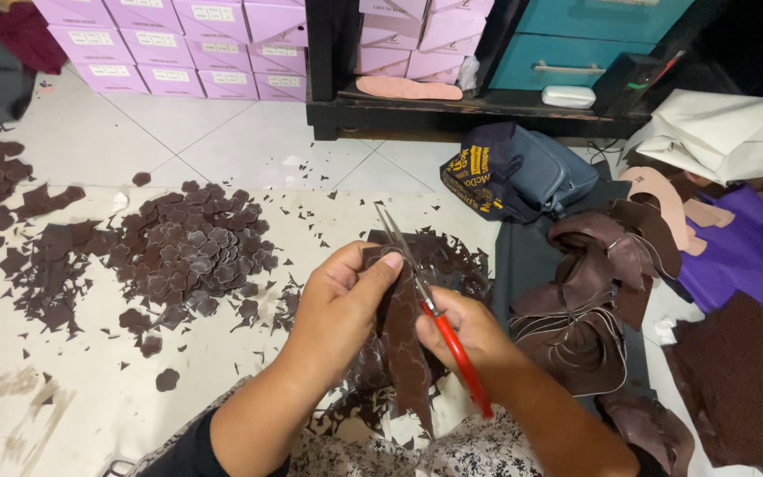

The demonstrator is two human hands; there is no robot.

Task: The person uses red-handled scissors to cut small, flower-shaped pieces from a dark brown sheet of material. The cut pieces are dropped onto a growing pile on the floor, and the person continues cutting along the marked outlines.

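Scissors (pixel 426 300) in right hand (pixel 470 331) cut brown strip (pixel 404 344); left hand (pixel 342 305) grips it.

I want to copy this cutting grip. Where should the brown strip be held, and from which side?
Pinch the brown strip at its upper end, from the left, as the left hand does. The strip is long and limp and hangs down toward the lap, and the scissors in the right hand come in from the right.

Stacked lilac boxes (pixel 169 44) by the wall, teal drawers (pixel 576 40), navy and grey bag (pixel 518 172) on the floor, pink insole (pixel 408 88) on a black shelf (pixel 479 110), purple sheet (pixel 744 256), folded white sheet (pixel 717 132)
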